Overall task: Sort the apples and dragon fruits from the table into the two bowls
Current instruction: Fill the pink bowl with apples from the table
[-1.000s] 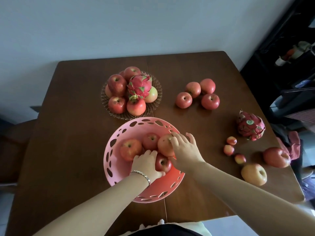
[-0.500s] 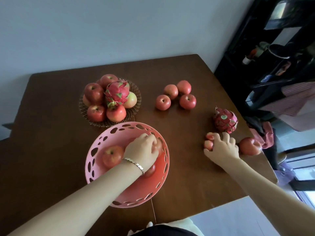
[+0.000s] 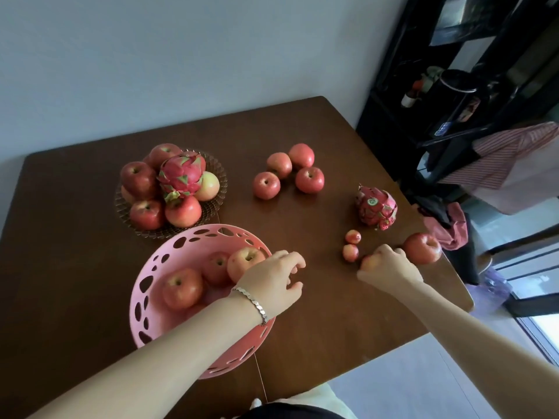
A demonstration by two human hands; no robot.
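- Left hand (image 3: pixel 272 279) has come up out of the pink bowl (image 3: pixel 155 306), now over its right rim, fingers loosely curled, empty
- Right hand (image 3: pixel 388 264) has curled down around a small apple (image 3: pixel 367 261) on the table (image 3: pixel 317 313)
- Dragon fruit (image 3: pixel 375 208) lies just beyond on the table, big apple (image 3: pixel 422 247) beside the knuckles

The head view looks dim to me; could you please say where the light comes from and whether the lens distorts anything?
Head view: daylight enters at the lower right; the table is dark; the wide-angle lens tilts the black shelf.
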